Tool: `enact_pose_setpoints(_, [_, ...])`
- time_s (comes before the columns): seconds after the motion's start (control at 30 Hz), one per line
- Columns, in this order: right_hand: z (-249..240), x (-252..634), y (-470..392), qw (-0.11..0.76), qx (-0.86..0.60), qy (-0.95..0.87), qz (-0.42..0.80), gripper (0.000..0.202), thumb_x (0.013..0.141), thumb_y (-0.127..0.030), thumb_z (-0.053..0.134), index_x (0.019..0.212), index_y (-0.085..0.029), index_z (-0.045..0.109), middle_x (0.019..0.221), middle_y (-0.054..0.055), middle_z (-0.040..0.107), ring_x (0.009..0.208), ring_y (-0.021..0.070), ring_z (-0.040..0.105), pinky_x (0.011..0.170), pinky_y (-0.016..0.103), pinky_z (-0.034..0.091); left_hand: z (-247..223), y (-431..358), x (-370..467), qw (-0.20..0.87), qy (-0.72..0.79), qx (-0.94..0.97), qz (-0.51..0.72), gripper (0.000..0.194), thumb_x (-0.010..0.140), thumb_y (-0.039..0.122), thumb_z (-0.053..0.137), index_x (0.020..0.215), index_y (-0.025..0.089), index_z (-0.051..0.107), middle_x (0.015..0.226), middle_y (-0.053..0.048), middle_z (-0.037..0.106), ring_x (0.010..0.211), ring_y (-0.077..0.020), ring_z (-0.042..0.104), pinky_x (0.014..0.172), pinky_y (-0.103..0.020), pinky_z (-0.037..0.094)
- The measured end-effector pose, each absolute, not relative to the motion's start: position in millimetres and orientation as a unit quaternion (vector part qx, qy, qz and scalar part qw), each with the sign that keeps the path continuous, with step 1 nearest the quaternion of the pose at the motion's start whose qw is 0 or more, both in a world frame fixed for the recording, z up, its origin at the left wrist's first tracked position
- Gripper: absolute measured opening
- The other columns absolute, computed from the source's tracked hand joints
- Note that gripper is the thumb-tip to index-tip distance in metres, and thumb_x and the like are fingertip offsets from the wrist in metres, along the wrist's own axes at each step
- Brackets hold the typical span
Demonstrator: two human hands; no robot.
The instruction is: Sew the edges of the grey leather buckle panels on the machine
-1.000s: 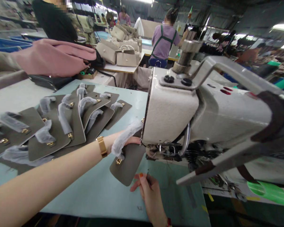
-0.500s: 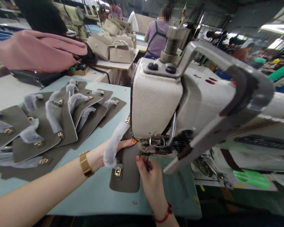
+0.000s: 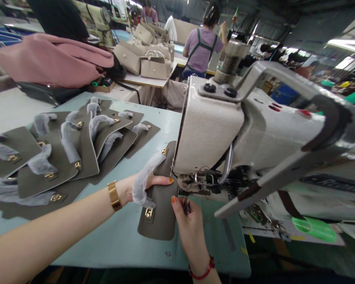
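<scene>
A grey-brown panel (image 3: 162, 205) lies under the head of a sewing machine (image 3: 210, 126). Its wrapped handle (image 3: 144, 177) is fixed by gold fittings at both ends. My left hand (image 3: 148, 183) reaches under this handle, thumb stretched over the panel toward the needle area; its other fingers are mostly hidden. At the panel's right edge, my right hand (image 3: 189, 221) pinches the edge between thumb and fingers, with a small dark metal tool (image 3: 186, 206) tucked in it.
Several similar panels (image 3: 106, 138) with wrapped handles overlap on the left of the pale green table (image 3: 106, 244). Behind them are pink material (image 3: 56, 59) and beige bags (image 3: 154, 67). A person (image 3: 201, 47) in purple works farther back.
The view has shifted, so the machine appears farther right and more of the panel's upper end shows. Both hands keep nearly the same hold on the panel.
</scene>
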State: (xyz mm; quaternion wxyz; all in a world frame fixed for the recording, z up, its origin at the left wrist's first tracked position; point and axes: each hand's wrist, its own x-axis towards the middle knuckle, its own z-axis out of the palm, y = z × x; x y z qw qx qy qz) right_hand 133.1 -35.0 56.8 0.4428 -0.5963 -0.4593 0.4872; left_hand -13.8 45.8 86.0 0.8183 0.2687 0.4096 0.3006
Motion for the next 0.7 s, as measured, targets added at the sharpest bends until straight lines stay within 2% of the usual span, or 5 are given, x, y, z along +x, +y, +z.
enact_pose_setpoints(0.13, [53,133,-34,0.438,-0.598,-0.458,0.49,0.034,0.086,-0.042,0.054,0.068,-0.014,0.063,0.064,0.004,0.061,0.061,0.0169,0.052,0.056,0.025,0.04,88,56,-18,0.826,0.444,0.274,0.216,0.049,0.061,0.02,0.08,0.106,0.008,0.067,0.076,-0.009,0.075,0.054,-0.0185,0.069,0.048,-0.025,0.055])
enact_pose_setpoints(0.27, [51,133,-33,0.438,-0.603,-0.461,0.482,0.035,0.087,-0.044,0.053,0.07,-0.014,0.062,0.066,0.005,0.06,0.066,0.0184,0.055,0.059,0.026,0.042,98,56,-18,0.84,0.401,0.271,0.247,0.056,0.056,0.018,0.083,0.109,0.009,0.065,0.079,-0.008,0.076,0.056,-0.018,0.069,0.054,-0.027,0.057])
enact_pose_setpoints(0.4, [50,134,-31,0.431,-0.614,-0.467,0.468,0.038,0.086,-0.047,0.052,0.071,-0.013,0.061,0.067,0.005,0.059,0.069,0.0194,0.055,0.063,0.027,0.043,105,54,-15,0.84,0.385,0.271,0.27,0.054,0.056,0.023,0.084,0.104,0.011,0.066,0.074,-0.005,0.075,0.054,-0.017,0.069,0.054,-0.025,0.057])
enact_pose_setpoints(0.57, [52,134,-28,0.447,-0.605,-0.456,0.475,0.036,0.086,-0.047,0.053,0.076,-0.013,0.063,0.072,0.005,0.06,0.071,0.0185,0.054,0.064,0.026,0.042,104,54,-13,0.832,0.38,0.293,0.279,0.052,0.058,0.024,0.081,0.106,0.013,0.064,0.064,0.002,0.072,0.062,-0.0181,0.071,0.061,-0.026,0.058])
enact_pose_setpoints(0.7, [58,133,-26,0.474,-0.589,-0.441,0.484,0.032,0.085,-0.043,0.055,0.066,-0.016,0.055,0.066,0.001,0.053,0.064,0.0142,0.046,0.058,0.023,0.037,101,53,-11,0.802,0.392,0.317,0.321,0.066,0.062,0.023,0.079,0.122,0.016,0.054,0.085,0.002,0.075,0.078,-0.0199,0.072,0.065,-0.025,0.058])
